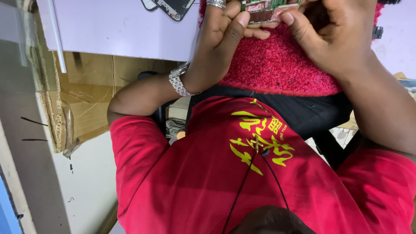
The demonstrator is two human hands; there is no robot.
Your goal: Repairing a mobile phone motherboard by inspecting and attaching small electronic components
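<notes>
Both the left hand and right hand gripped a green circuit board over a red fuzzy cloth on the white surface; cardboard stood below.

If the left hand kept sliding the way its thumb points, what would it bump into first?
Probably the right hand. The left hand already grips the green circuit board, and its thumb points across the board toward the right thumb, which pinches the same board from the other side. Depth is hard to judge here.
</notes>
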